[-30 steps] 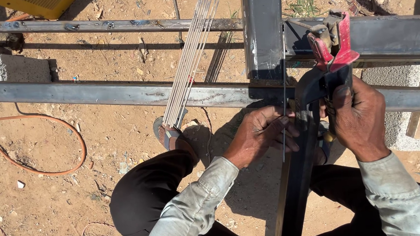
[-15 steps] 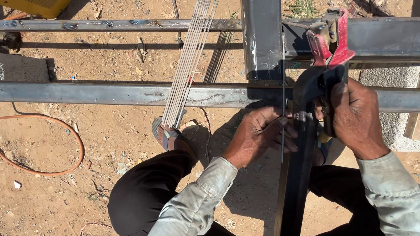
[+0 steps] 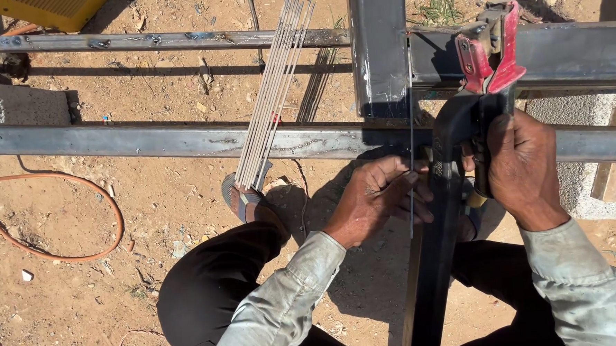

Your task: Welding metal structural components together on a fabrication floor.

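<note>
- Right hand [image 3: 522, 167] fingers wrapped around the red-jawed electrode holder [image 3: 487, 68].
- Left hand [image 3: 378, 194] fingertips apparently pinch the thin welding rod [image 3: 409, 120].
- Yellow box [image 3: 51, 8] top left.

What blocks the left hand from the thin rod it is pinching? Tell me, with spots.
Nothing visible does. The left hand already has its fingertips on the thin rod, which stands upright along the vertical steel tube. The right hand grips the red-jawed electrode holder off to the side.
</note>
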